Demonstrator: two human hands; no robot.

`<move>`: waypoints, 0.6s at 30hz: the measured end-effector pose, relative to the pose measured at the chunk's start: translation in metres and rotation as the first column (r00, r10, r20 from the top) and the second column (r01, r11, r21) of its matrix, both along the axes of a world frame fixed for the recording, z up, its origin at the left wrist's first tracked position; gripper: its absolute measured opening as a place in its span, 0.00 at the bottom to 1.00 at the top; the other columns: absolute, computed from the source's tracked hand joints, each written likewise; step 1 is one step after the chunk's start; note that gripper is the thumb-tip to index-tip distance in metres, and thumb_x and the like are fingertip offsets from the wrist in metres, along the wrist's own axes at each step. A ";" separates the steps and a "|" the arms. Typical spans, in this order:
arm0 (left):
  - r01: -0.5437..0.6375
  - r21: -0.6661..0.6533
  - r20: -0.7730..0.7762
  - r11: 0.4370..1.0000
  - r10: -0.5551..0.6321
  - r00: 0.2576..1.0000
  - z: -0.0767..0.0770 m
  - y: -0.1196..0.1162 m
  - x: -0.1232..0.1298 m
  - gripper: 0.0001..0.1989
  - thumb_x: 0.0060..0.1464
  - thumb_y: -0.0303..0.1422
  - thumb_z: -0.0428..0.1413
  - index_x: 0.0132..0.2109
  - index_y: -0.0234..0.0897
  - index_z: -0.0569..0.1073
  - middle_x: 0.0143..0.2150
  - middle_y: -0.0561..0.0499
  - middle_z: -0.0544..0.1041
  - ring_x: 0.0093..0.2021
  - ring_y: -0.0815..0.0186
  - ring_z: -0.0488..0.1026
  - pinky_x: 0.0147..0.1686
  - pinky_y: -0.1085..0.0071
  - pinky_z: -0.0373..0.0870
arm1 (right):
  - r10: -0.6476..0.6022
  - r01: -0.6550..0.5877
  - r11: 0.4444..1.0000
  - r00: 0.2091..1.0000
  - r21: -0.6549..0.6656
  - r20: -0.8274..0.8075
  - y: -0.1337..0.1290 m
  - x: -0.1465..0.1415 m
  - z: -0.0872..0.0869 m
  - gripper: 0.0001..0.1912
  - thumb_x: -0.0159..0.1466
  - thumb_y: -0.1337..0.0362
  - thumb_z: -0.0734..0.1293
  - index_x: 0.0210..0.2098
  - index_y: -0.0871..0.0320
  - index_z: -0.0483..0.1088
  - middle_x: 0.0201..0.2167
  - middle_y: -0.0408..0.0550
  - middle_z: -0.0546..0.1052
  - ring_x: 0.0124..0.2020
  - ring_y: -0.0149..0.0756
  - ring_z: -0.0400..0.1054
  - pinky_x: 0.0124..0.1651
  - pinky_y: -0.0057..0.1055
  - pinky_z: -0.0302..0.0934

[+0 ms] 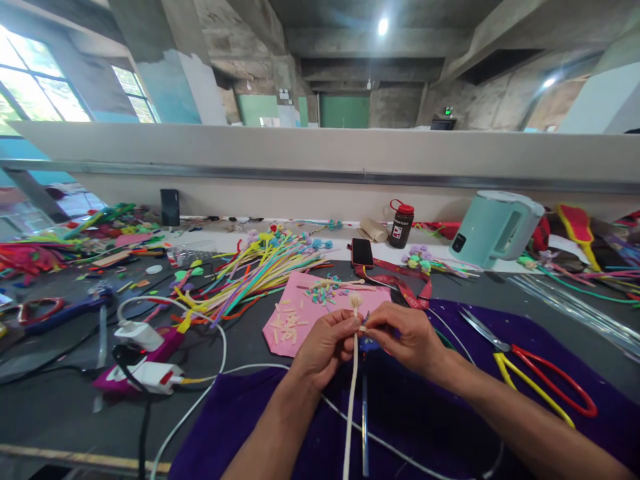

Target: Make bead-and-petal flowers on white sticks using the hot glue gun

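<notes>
My left hand (323,343) pinches a cream pipe-cleaner stem (351,400) just below its fluffy tip (355,300). The stem hangs down between my forearms. From the other side, my right hand (410,333) closes thumb and fingers on a small cream piece (362,328) against the stem. Behind my hands lies a pink sheet (273,340). Short cream pieces (287,327) are scattered on its left part, and small teal and purple pieces (325,292) are heaped near its far edge.
Red-and-yellow scissors (507,348) lie open on purple cloth (550,360) at right. A power strip (155,360) with cables stands left. Coloured pipe cleaners (255,280) spread beyond it. Farther back are a phone (363,252), a brown bottle (401,227) and a mint kettle (493,230).
</notes>
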State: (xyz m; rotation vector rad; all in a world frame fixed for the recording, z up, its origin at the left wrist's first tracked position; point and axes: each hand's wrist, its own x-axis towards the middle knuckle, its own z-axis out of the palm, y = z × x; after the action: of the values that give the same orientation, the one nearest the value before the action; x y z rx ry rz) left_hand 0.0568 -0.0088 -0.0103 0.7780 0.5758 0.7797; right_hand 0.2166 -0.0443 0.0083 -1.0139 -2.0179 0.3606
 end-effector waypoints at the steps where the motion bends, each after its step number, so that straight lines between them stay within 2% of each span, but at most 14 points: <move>1: 0.003 0.005 -0.003 1.000 -0.003 1.000 0.000 0.000 0.000 0.08 0.43 0.30 0.59 0.27 0.31 0.68 0.17 0.58 0.62 0.13 0.83 0.51 0.11 0.84 0.45 | -0.004 0.004 1.000 1.000 -0.008 -0.007 0.000 0.001 0.000 0.07 0.60 0.65 0.61 0.31 0.59 0.70 0.26 0.46 0.72 0.27 0.31 0.65 0.31 0.27 0.58; 5: 0.015 0.021 -0.045 1.000 -0.014 0.999 -0.001 0.000 0.002 0.09 0.41 0.32 0.60 0.25 0.30 0.68 0.18 0.57 0.64 0.13 0.83 0.52 0.12 0.84 0.46 | -0.001 0.001 1.000 1.000 0.004 -0.017 0.003 0.007 0.001 0.05 0.59 0.65 0.63 0.29 0.59 0.69 0.24 0.45 0.71 0.25 0.30 0.64 0.29 0.26 0.57; 10: 0.021 0.090 -0.214 0.996 -0.001 0.977 -0.002 0.002 0.003 0.12 0.42 0.35 0.59 0.23 0.30 0.68 0.13 0.56 0.64 0.10 0.80 0.54 0.10 0.82 0.45 | 0.004 -0.004 1.000 1.000 0.026 0.011 0.008 0.025 0.010 0.04 0.59 0.69 0.62 0.30 0.59 0.68 0.25 0.44 0.70 0.26 0.29 0.63 0.30 0.26 0.57; 13: 0.013 0.130 -0.275 0.991 0.023 0.961 -0.004 0.002 0.004 0.11 0.41 0.35 0.58 0.24 0.30 0.69 0.14 0.55 0.67 0.09 0.80 0.54 0.09 0.81 0.43 | -0.012 0.012 1.000 1.000 0.026 0.013 0.011 0.037 0.014 0.04 0.59 0.70 0.61 0.31 0.59 0.68 0.26 0.44 0.70 0.28 0.30 0.64 0.31 0.26 0.57; 18: 0.048 0.146 -0.336 0.988 0.004 0.942 -0.006 0.001 0.005 0.08 0.40 0.33 0.57 0.24 0.30 0.70 0.12 0.56 0.65 0.09 0.80 0.51 0.10 0.79 0.39 | 0.063 -0.064 0.998 0.996 0.026 0.061 0.016 0.045 0.013 0.05 0.58 0.72 0.62 0.33 0.59 0.68 0.30 0.45 0.71 0.31 0.30 0.65 0.33 0.26 0.58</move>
State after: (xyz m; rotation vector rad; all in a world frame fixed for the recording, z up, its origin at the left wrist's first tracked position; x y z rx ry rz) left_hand 0.0623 -0.0082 -0.0163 1.0686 0.8185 0.6791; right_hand 0.2615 -0.0285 0.0209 -0.9557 -2.1076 0.3386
